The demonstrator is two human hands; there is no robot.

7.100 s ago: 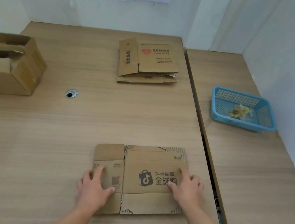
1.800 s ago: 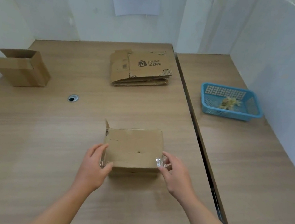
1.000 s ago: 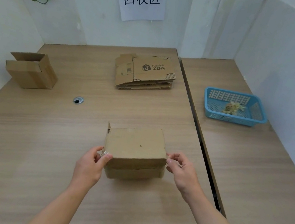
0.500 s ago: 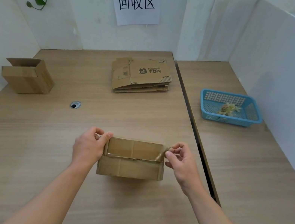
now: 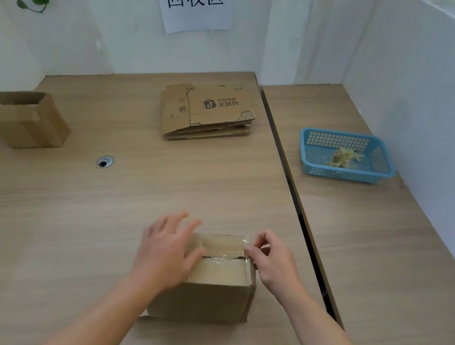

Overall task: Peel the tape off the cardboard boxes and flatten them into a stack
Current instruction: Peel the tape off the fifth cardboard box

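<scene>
We have the small brown cardboard box [image 5: 212, 300] near us on the wooden table [image 5: 57, 233] | left hand [image 5: 168, 248] flat atop it, fingers spread, as brace | right hand [image 5: 271, 260] pinches the clear tape strip [image 5: 223, 258] to peel it

Left hand [image 5: 167, 249] now flat atop box [image 5: 211, 300], right hand [image 5: 272, 264] on tape [image 5: 224, 258]

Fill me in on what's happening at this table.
A person is working on a taped cardboard box. The left hand is spread open over its top while the right hand pinches the clear tape at the seam's right end. A flattened stack sits at the back, and an open box waits at left.
</scene>
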